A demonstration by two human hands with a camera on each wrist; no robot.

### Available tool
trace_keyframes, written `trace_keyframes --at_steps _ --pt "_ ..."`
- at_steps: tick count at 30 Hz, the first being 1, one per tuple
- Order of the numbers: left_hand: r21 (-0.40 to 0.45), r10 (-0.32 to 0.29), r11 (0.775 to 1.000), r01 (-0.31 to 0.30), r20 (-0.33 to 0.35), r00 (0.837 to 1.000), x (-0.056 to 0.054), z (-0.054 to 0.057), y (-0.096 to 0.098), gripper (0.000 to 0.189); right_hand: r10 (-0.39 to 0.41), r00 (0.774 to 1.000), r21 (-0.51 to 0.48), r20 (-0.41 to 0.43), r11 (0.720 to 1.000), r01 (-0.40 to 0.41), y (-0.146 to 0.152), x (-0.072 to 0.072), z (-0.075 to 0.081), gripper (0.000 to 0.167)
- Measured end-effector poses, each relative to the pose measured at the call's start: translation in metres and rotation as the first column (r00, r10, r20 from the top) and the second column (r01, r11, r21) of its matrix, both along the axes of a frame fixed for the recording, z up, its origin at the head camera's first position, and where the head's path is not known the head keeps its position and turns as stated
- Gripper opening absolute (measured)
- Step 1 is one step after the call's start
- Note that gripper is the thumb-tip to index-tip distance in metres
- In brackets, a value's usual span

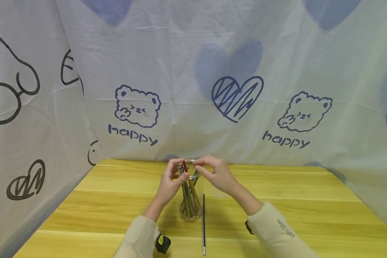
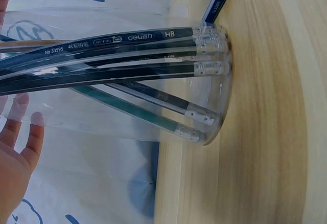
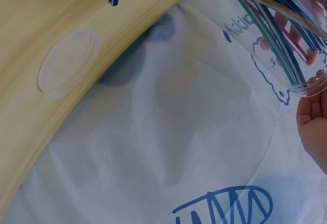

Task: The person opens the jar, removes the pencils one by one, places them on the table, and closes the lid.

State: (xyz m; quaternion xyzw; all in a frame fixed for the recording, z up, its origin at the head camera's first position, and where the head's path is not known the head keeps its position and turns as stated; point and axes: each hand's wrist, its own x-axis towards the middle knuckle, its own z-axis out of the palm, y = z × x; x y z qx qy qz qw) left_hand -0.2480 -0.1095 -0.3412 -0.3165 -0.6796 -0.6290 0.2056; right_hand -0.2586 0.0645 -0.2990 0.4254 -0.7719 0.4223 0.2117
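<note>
A clear plastic jar [image 1: 191, 215] stands upright on the wooden table, holding several dark pencils [image 2: 127, 42] with their metal-capped ends down. A green pencil [image 2: 122, 106] and a red one [image 3: 292, 42] show among them. My left hand [image 1: 170, 182] grips the jar near its mouth from the left, thumb on the near side and fingers round the far side. From the right, my right hand [image 1: 220, 175] pinches the jar's rim [image 3: 306, 88] between thumb and fingers. One dark pencil [image 1: 204, 222] lies apart on the table, just right of the jar, its capped end toward me.
A round clear lid [image 3: 69, 63] lies flat on the table [image 1: 277, 215], right of the jar and near the back edge. White cloth [image 1: 187, 71] printed with hearts and bears hangs behind the table and at the sides.
</note>
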Motion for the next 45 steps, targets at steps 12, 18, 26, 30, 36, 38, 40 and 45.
trace_keyframes --at_steps 12,18,26,30,36,38,40,45 --pt "-0.026 -0.001 1.0 0.001 0.013 1.0 -0.003 -0.002 -0.003 0.047 0.061 0.996 0.191 -0.059 0.98 -0.048 0.0 -0.001 0.002 0.019" --pt "-0.024 -0.005 1.0 0.005 0.004 1.0 -0.005 -0.004 -0.002 0.048 0.053 0.997 0.273 -0.054 0.961 -0.037 0.0 -0.001 0.003 0.022" --pt "-0.022 -0.002 1.0 0.002 0.0 1.0 -0.005 -0.004 -0.002 0.047 0.058 0.99 0.386 -0.128 0.922 -0.004 -0.001 0.001 0.007 0.023" --pt "-0.022 0.002 1.0 -0.002 0.005 1.0 -0.005 -0.004 -0.002 0.047 0.056 0.99 0.409 -0.132 0.912 0.003 -0.001 0.001 0.007 0.022" --pt "-0.024 0.002 1.0 -0.002 0.009 1.0 -0.006 -0.005 -0.002 0.046 0.059 0.995 0.389 -0.08 0.921 -0.024 -0.001 0.0 0.007 0.017" --pt "-0.023 0.001 1.0 -0.001 0.009 1.0 -0.006 -0.005 -0.002 0.046 0.058 0.997 0.381 -0.055 0.924 -0.033 -0.001 0.0 0.008 0.016" --pt "-0.022 0.001 1.0 -0.001 0.009 1.0 -0.005 -0.005 -0.002 0.046 0.052 0.998 0.372 -0.025 0.927 -0.039 -0.001 0.001 0.008 0.016" --pt "-0.023 0.004 1.0 -0.004 0.021 1.0 -0.004 -0.004 -0.002 0.047 0.029 0.998 0.345 0.056 0.937 -0.047 -0.001 0.004 0.01 0.016"
